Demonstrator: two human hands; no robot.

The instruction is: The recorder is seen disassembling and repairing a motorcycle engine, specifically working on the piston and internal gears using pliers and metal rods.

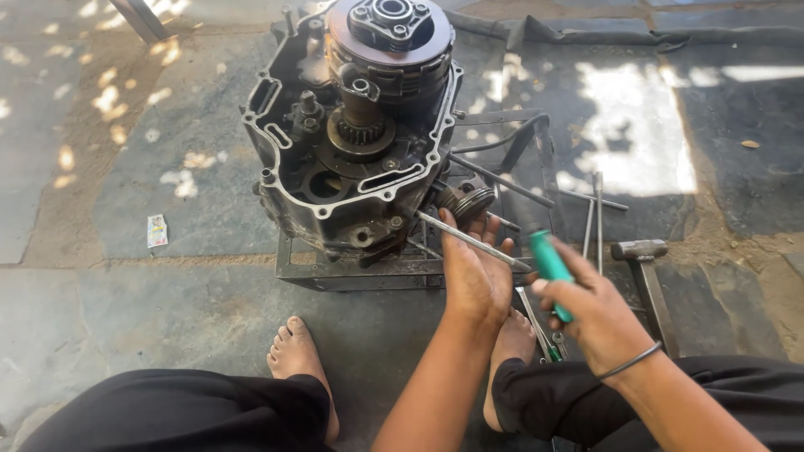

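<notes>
On the stone floor, a greasy grey metal motorcycle engine with its side cover off [352,142] sits on a low dark steel frame stand [360,272]. Its round clutch pack [389,38] and a small toothed gear [362,130] are bared. The left hand [475,272] rests open, fingers spread, against the engine's lower right side, just below the ribbed piston [469,198], with a long steel stud [469,238] crossing over its fingers. The right hand [599,322] is closed around a green-handled tool [550,268], held near the left hand; the tool's tip is hidden. More studs [596,222] stick out rightward, crowding that side. A steel hammer [641,251] lies just right of the hands. Bare feet [297,356] and black-trousered knees [193,414] hem the near edge. A small paper scrap [157,230] lies well left, where the floor is open.
</notes>
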